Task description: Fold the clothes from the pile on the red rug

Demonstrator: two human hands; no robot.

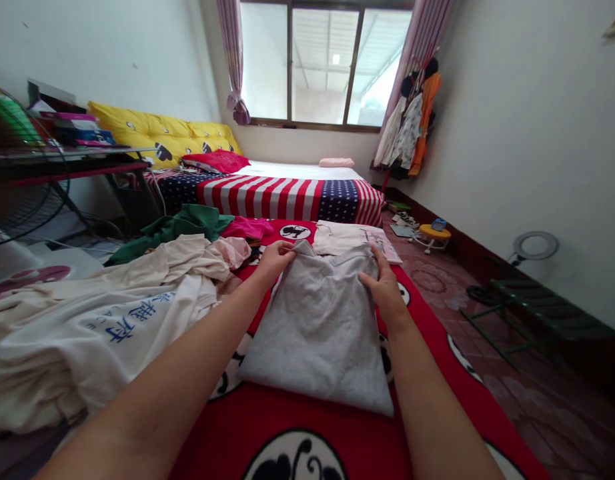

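A grey shirt (322,327), folded into a flat panel with its neckline at the far end, lies on the red patterned cloth (297,417) in front of me. My left hand (276,260) pinches its far left corner. At the far right corner, my right hand (385,287) grips the edge, thumb on top of the fabric and fingers round the side. Just beyond the shirt are folded pale clothes (337,235), one with a pinkish print. To the left spreads a heap of loose cream and white clothes (152,300), one bearing blue lettering.
Green (187,223) and pink garments (250,228) lie behind the heap. A bed (267,197) stands under the window. On the right are a yellow stool (434,233), a green folding bench (542,303) and a ring light (536,245). A fan (22,167) is at left.
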